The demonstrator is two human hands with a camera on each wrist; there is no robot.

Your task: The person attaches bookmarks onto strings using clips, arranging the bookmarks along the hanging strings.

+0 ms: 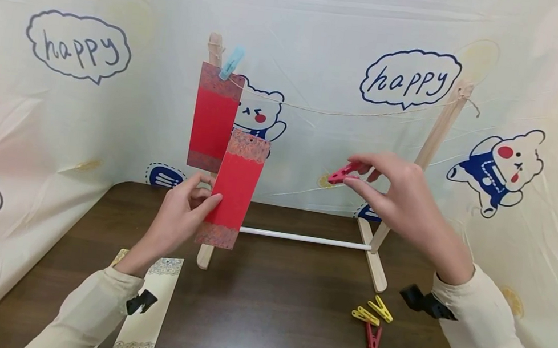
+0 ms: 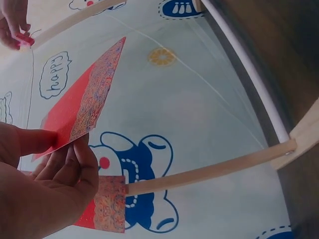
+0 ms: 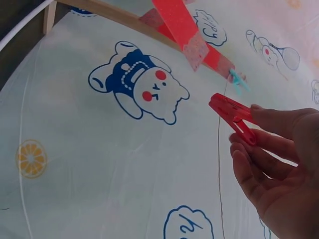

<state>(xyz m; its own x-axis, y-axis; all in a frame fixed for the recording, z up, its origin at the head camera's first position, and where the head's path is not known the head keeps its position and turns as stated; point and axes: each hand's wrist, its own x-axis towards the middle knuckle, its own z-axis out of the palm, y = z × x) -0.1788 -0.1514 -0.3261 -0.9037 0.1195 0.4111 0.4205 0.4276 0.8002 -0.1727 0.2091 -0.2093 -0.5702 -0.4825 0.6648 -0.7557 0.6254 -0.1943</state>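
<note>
Card (image 1: 237,183) in the left fingers (image 1: 194,182) runs lengthwise near-upright, top leaning right.

Card (image 1: 237,189) left, clothespin (image 1: 341,175) right, rack (image 1: 305,238) behind

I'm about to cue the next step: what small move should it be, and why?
Probably, the left grip should raise its red card to the string: the card's top appears below it, unclipped; the right grip pinches a red clothespin, and a blue clothespin already clips a second red card there.
</note>
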